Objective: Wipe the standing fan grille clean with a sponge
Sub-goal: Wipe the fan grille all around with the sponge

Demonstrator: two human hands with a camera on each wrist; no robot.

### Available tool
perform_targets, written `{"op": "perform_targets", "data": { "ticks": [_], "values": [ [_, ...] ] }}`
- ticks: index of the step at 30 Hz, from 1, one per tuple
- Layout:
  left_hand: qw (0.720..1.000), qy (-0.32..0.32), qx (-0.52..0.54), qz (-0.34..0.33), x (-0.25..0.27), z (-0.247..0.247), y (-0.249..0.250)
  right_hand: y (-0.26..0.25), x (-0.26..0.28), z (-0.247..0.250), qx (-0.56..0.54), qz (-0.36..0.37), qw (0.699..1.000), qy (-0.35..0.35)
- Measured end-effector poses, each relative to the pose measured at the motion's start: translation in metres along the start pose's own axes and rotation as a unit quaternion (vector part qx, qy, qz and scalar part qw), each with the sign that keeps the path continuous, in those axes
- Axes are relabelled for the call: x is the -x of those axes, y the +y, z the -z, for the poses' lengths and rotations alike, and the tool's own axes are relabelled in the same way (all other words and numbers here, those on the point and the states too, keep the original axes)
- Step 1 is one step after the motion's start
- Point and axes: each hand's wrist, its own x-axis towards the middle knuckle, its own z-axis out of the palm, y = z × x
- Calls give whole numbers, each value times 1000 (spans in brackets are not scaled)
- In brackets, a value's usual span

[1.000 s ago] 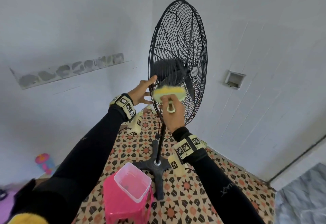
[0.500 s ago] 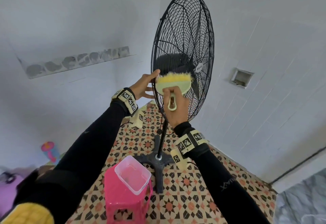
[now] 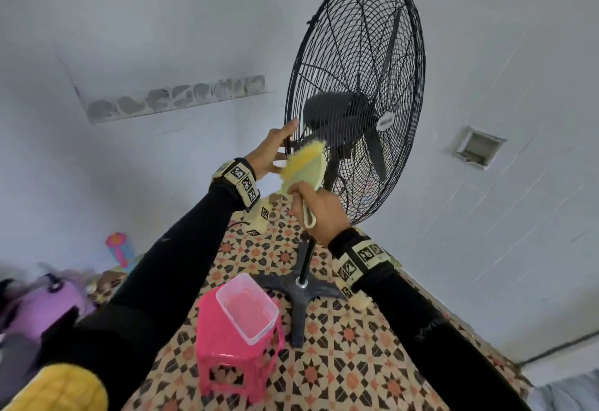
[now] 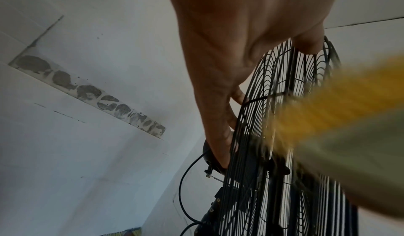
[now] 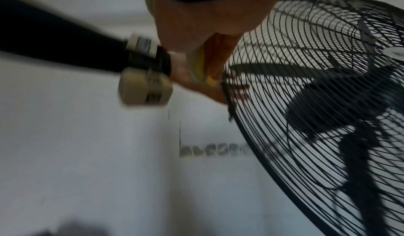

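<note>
Left of the grille (image 3: 356, 86): left hand (image 3: 269, 154) steadied the fan at its left rim, forefinger laid up along the rim, the other fingers (image 4: 237, 94) reaching in behind the wires; whether they were hooked round a wire could not be made out, so the grasp stayed uncertain.

Just right of that hand: the sponge (image 3: 304, 164), a yellow pad on a pale handled backing, lay against the grille's lower-left part, below and left of the hub. Right hand (image 3: 319, 208) was clenched round its handle from below. The sponge's long axis ran from the hand up and slightly right toward the hub; the yellow face was turned toward the wires, though its edge was blurred.

The grille stood upright on its pole (image 3: 306, 258), disc plane near vertical, front face turned to the right of the person, hub axis roughly level.

Judgement: the unwiped grille lay up and right of the right hand, the working hand and the nearer to it. Strokes would likely follow the wires outward from the hub.

Below the grille: a pink stool (image 3: 233, 358) carrying a clear tub (image 3: 249, 310).
</note>
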Motion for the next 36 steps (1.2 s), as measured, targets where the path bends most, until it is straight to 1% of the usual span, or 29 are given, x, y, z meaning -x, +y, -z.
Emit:
{"op": "perform_targets", "data": {
  "ticks": [2, 3, 5, 7, 9, 11, 14, 16, 18, 21, 23, 24, 26, 28, 29, 30, 31, 33, 34, 36],
  "values": [
    [1000, 8, 7, 2, 0, -1, 0, 10, -9, 0, -12, 5, 1000, -6],
    [1000, 9, 12, 5, 1, -2, 0, 20, 1, -5, -13, 2, 1000, -20],
    [1000, 10, 22, 10, 5, -3, 0, 41, 39, -18, 6, -13, 997, -75],
    [1000, 15, 23, 9, 7, -7, 2, 59, 82, -26, 39, -42, 990, -131],
    [1000, 21, 8, 0, 9, -14, 3, 62, 98, -25, 35, -64, 986, -148],
    [999, 35, -12, -9, 10, -22, 3, 50, 75, -17, 5, -49, 989, -143],
    [997, 64, -33, -8, 10, -30, -1, 27, 15, -4, -48, 9, 996, -69],
    [996, 78, -31, -2, 10, -28, -3, 29, -10, -3, -59, 24, 997, -31],
    [996, 84, -24, 12, 11, -27, -5, 44, 2, -10, -64, 31, 997, -41],
    [995, 96, -13, 7, 11, -32, -8, 76, 64, -22, -66, 27, 992, -100],
    [993, 116, -12, 0, 11, -38, -11, 90, 92, -19, -88, 7, 988, -128],
    [992, 128, -10, -2, 10, -40, -14, 91, 93, -13, -99, 6, 986, -131],
    [989, 146, -5, 5, 11, -46, -17, 80, 70, 0, -137, 37, 982, -122],
    [993, 115, 19, 16, 12, -50, -22, 60, 31, 17, -187, 69, 978, -66],
    [994, 97, 46, 13, 14, -55, -23, 53, 13, 24, -204, 69, 976, -35],
    [993, 88, 72, 16, 14, -57, -27, 50, -1, 28, -219, 53, 974, -12],
    [990, 92, 101, 23, 15, -59, -31, 50, -7, 28, -233, 37, 972, 2],
    [985, 116, 123, 42, 18, -62, -38, 66, 7, 13, -230, 36, 972, 10],
    [983, 125, 124, 48, 19, -63, -40, 79, 25, 2, -217, 43, 975, -11],
    [977, 159, 131, 49, 21, -70, -40, 106, 67, -15, -192, 34, 978, -77]
  ]
}}
